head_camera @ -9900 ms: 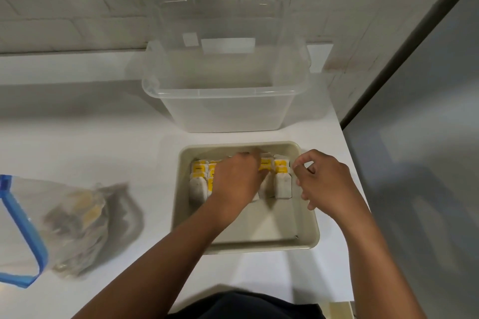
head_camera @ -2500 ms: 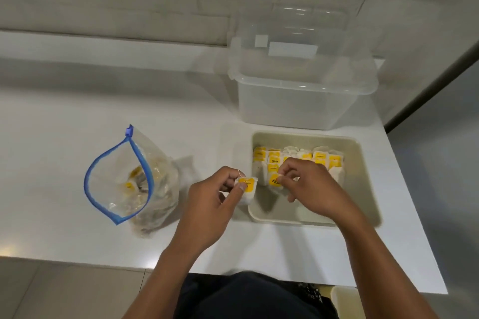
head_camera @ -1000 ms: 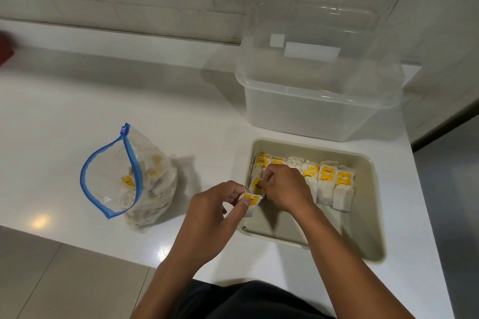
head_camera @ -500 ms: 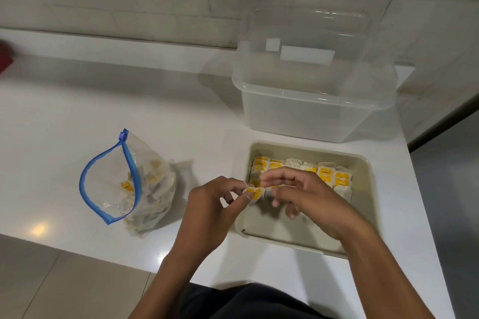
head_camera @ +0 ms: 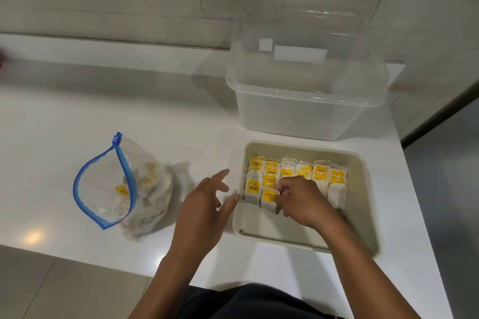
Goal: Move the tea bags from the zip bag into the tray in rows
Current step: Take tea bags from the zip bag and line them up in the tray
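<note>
A beige tray (head_camera: 360, 204) sits on the white counter and holds several white tea bags with yellow tags (head_camera: 303, 171) in rows along its far side. My right hand (head_camera: 300, 199) is inside the tray and pinches a tea bag (head_camera: 269, 198) at the near left of the rows. Just left of the tray hovers my left hand (head_camera: 204, 204), fingers spread and holding nothing. The clear zip bag (head_camera: 121, 186) with a blue seal lies open on the counter further left, more tea bags inside.
A clear plastic tub (head_camera: 305, 101) stands behind the tray against the tiled wall. The counter (head_camera: 129, 111) ends just right of the tray and near my body.
The tea bag passed from my left hand to my right, which now sets it in the tray. My left hand has let go and opened.
</note>
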Tool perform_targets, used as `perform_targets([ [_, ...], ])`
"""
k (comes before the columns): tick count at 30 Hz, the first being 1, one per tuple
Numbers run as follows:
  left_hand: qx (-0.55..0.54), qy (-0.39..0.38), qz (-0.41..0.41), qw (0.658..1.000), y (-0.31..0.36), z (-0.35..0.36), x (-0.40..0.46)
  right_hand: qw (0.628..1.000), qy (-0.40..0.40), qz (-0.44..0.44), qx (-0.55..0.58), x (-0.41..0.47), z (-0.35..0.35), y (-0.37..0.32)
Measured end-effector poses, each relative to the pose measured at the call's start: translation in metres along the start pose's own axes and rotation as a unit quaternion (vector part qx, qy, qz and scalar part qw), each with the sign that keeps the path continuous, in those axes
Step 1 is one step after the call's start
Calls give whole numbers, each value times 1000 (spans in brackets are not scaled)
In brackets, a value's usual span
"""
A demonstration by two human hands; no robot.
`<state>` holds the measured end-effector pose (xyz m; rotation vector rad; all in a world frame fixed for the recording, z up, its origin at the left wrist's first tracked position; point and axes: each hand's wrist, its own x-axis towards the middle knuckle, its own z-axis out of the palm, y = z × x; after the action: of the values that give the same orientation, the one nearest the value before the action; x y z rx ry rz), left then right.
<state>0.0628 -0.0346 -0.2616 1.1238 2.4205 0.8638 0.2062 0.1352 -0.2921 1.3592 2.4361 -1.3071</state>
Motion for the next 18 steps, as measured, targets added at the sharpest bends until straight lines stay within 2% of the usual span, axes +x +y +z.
perform_targets([
  [6, -9, -22, -12, 1000, -1, 3, -1, 999, -27, 31, -20, 7, 6, 1],
  [11, -24, -22, -24, 999, -2, 4, 0, 996, 38, 36, -74, 14, 9, 5],
  [18, -33, -29, -35, 998, -3, 5, -1, 995, 56, 54, -63, 20, 12, 4],
])
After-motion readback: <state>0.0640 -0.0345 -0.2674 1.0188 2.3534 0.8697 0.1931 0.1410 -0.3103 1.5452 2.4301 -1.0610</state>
